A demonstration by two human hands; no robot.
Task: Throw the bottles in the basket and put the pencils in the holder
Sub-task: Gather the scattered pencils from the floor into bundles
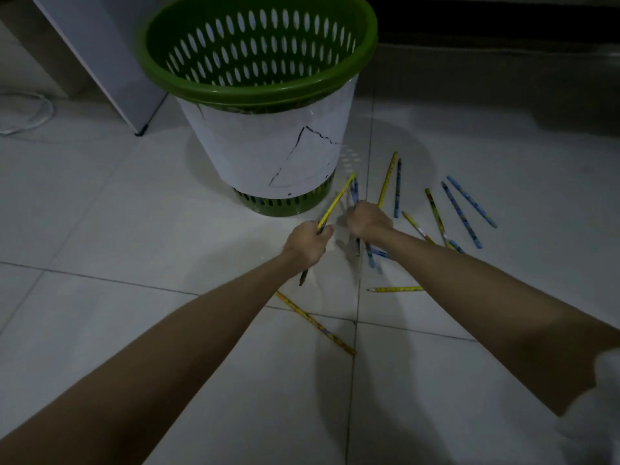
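A green perforated basket [258,95] wrapped in white paper stands on the tiled floor ahead of me. My left hand [307,241] is closed around a yellow pencil [335,203] that points up toward the basket's base. Just to its right, my right hand [369,221] grips a small bunch of blue pencils [354,191], blurred by motion. Several more yellow and blue pencils [463,213] lie scattered on the floor to the right. One yellow pencil [315,323] lies below my hands and another [396,289] under my right forearm. No bottle or holder is visible.
A grey cabinet panel [97,58] leans at the back left beside the basket. A white cable [37,112] curls on the floor at the far left. A dark strip [486,18] runs along the back right. A white sleeve [597,414] shows at the lower right.
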